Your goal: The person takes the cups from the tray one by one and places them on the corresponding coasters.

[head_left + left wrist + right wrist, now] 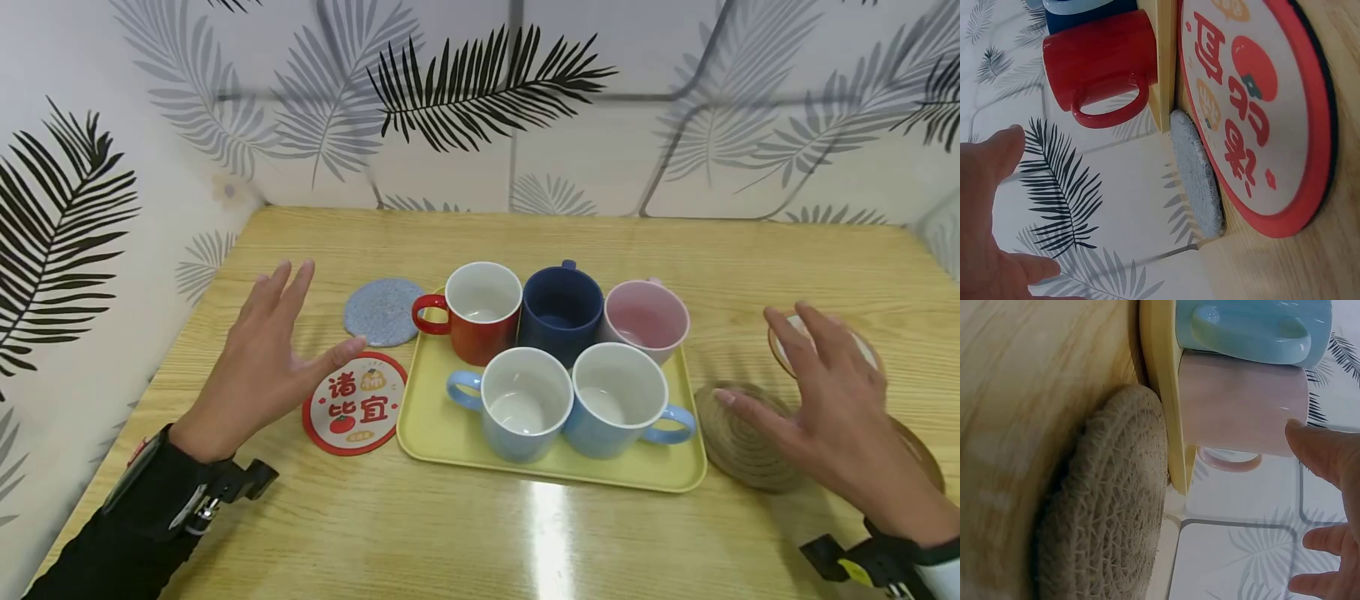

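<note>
At the left, the left hand (258, 367) hovers above the table (300, 517), its thumb and fingers spread apart, just beside a red-rimmed coaster (357, 403); a grey coaster (384, 312) lies farther back. In the middle, a yellow tray (429, 423) bears a red mug (483, 337), navy mug (561, 335) and pink mug (651, 333) on the far side, two light-blue mugs (527, 446) near. At the right, a woven coaster (738, 454) lies beside the tray, partly behind the right hand (843, 425), whose thumb and fingers are likewise apart.

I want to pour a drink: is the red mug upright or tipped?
Upright: the red mug stands on the yellow tray, its open rim facing up.
</note>
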`<state>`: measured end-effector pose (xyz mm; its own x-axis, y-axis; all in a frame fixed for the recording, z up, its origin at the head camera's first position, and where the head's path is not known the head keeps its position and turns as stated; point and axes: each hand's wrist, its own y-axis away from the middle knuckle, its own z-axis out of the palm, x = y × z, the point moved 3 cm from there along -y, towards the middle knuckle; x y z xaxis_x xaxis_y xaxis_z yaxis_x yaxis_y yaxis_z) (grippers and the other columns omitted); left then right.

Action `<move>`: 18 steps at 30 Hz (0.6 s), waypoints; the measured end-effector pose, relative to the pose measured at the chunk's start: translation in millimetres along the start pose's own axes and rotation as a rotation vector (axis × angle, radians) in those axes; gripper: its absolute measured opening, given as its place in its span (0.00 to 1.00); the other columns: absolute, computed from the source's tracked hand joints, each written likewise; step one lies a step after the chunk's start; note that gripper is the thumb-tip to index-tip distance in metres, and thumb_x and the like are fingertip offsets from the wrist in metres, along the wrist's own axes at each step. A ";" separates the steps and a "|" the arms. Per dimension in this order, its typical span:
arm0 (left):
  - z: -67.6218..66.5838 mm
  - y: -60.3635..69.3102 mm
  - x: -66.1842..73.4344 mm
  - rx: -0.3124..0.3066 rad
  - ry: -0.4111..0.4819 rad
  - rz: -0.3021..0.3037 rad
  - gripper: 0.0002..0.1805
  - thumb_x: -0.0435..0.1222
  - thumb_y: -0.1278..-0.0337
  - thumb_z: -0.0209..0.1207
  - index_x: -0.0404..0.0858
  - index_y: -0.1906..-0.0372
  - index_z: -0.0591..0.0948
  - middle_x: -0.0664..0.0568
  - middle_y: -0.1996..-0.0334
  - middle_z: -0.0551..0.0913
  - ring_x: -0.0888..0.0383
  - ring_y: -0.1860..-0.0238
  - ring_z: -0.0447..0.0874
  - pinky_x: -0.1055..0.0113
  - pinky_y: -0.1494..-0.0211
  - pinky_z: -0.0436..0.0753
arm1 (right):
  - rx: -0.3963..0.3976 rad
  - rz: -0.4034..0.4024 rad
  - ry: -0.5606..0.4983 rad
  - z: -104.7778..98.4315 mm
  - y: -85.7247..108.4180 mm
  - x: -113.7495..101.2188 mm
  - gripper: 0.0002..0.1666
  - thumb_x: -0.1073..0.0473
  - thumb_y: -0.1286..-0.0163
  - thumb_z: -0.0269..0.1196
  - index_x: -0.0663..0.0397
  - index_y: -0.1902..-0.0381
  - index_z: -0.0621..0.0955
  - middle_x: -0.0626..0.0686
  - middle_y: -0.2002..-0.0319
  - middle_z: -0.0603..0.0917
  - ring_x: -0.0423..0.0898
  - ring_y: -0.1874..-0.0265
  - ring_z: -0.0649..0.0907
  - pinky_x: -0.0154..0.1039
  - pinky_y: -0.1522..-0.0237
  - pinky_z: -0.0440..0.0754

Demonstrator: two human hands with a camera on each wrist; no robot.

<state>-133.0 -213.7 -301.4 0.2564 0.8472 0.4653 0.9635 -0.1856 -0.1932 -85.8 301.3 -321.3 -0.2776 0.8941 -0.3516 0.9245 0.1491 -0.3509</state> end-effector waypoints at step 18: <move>12.9 -14.2 2.4 -0.069 -0.017 -0.014 0.55 0.58 0.40 0.65 0.32 0.21 0.52 0.31 0.23 0.52 0.32 0.24 0.49 0.32 0.30 0.56 | 0.032 -0.021 -0.010 1.4 1.7 -3.2 0.55 0.34 0.37 0.69 0.62 0.26 0.64 0.73 0.27 0.59 0.75 0.29 0.56 0.74 0.32 0.38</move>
<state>-147.1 -202.6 -308.7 0.2422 0.8580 0.4531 0.9701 -0.2072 -0.1262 -83.7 298.1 -322.1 -0.2997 0.8864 -0.3528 0.9097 0.1541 -0.3856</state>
